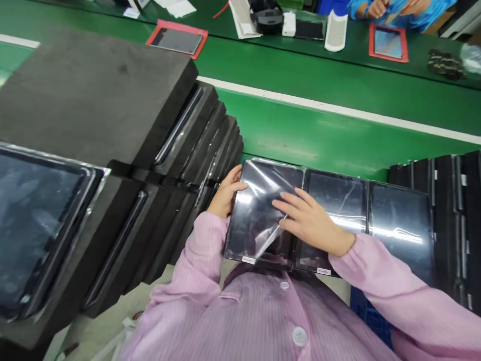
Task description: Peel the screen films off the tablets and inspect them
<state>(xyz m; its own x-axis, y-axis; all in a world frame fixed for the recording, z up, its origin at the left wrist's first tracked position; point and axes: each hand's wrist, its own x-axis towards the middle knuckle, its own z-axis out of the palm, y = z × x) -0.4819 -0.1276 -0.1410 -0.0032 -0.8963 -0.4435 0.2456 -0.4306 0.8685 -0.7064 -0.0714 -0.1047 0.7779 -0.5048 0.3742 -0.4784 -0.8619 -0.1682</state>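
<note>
Three dark glossy screen panels lie side by side at the green table's near edge. My left hand (225,193) grips the left edge of the leftmost panel (259,200), fingers curled over it. My right hand (310,220) lies on the same panel's right part, fingers stretched flat, pressing a clear protective film (266,235) that is partly peeled up at its lower corner. The middle panel (338,200) and the right panel (402,220) lie beside it, both with shiny film.
A slanted stack of black foam trays (112,125) with panels inside fills the left. More black trays (447,200) stand at the right. Across the green belt (319,115), red-framed panels (176,39), white items and another person's blue sleeves (398,10).
</note>
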